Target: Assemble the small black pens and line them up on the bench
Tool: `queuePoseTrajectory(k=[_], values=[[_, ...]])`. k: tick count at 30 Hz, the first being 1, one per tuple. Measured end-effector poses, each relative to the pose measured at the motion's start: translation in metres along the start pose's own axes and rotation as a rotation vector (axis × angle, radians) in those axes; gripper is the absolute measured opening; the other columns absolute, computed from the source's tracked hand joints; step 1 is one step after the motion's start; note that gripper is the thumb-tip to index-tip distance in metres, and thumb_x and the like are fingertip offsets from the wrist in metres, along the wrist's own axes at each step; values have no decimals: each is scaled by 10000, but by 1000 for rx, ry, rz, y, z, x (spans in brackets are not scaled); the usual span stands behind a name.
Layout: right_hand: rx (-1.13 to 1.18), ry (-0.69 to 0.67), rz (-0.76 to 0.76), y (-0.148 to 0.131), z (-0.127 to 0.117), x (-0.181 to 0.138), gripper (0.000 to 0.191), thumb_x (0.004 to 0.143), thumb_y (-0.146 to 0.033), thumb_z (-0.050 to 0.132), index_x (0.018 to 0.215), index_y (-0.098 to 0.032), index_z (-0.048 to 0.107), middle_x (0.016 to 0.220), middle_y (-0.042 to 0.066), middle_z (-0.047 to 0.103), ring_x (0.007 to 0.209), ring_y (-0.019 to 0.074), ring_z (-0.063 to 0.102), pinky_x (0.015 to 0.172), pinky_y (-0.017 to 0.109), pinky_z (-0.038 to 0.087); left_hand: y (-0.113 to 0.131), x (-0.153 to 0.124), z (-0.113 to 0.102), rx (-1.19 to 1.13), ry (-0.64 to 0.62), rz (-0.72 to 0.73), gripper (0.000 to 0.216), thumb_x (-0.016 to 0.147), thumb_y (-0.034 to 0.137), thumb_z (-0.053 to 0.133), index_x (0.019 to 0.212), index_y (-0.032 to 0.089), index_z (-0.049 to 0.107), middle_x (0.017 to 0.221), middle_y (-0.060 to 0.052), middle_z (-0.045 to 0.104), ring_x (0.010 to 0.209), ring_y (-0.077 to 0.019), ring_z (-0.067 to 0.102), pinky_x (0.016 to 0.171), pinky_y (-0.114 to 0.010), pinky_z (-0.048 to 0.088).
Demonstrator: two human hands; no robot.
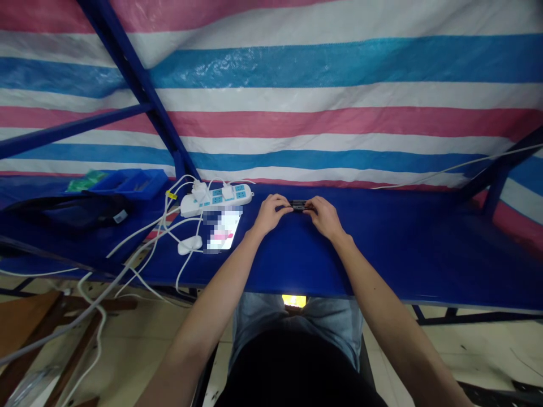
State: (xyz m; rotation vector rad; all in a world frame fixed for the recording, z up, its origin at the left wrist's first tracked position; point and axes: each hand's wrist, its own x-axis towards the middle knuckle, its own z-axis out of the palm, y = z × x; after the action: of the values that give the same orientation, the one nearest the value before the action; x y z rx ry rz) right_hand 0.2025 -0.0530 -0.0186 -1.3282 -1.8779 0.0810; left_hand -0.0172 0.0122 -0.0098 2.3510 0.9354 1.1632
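Note:
A small dark bar-shaped object (pixel 298 205), its exact kind too small to make out, is between my hands over the blue shelf (pixel 292 254). My left hand (pixel 274 212) pinches its left end between thumb and fingers. At the opposite end, the closed fingers of my right hand (pixel 323 215) grip it. The fingertips partly hide both ends. To the left of my left hand lies a phone-like device with a lit, blurred screen (pixel 224 230).
Left of the device are a white power strip (pixel 216 199) with plugs, a white oval gadget (pixel 189 245) and tangled white cables. A blue bin (pixel 136 183) and a black strap (pixel 76 212) lie further left. A striped tarp (pixel 339 96) hangs behind; blue metal posts (pixel 144 85) flank the shelf.

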Motion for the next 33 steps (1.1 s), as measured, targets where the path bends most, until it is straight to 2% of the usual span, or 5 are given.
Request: queuePoseTrajectory(k=[13,19,23,28,33], values=[[-94,-13,-17,-6,0,1,122,1001,-258,598,999,-214,711,996,87,713,985,265,638,858,367,460,2,1,-1,-5,27,-2,99,934,258,745,860,206,784,950,-35,749,934,-210,657,899,-372,502],[-181,-87,67,-12,-1,3,266,1044,-331,543,956,-223,770,1015,90,768,920,253,666,843,373,432,6,1,-1,76,37,35,116,938,227,735,831,202,770,897,-36,719,907,-207,659,867,-362,512],[-121,36,211,-14,-5,2,346,970,-536,642,873,-239,790,891,91,769,847,259,673,813,376,442,6,1,-3,70,93,19,126,950,247,723,840,206,767,896,-35,709,898,-200,664,864,-355,519],[455,234,422,-8,-10,7,517,819,-734,703,848,-222,766,672,33,683,631,200,596,658,334,433,3,1,-5,5,249,-65,163,970,279,694,841,194,747,911,-36,704,820,-176,660,790,-319,519],[1268,64,629,-4,-15,13,723,946,-810,363,964,-189,732,648,39,624,509,148,460,548,316,392,3,0,-6,-39,222,-109,196,994,323,646,874,199,738,897,-31,739,826,-184,676,778,-309,509]])
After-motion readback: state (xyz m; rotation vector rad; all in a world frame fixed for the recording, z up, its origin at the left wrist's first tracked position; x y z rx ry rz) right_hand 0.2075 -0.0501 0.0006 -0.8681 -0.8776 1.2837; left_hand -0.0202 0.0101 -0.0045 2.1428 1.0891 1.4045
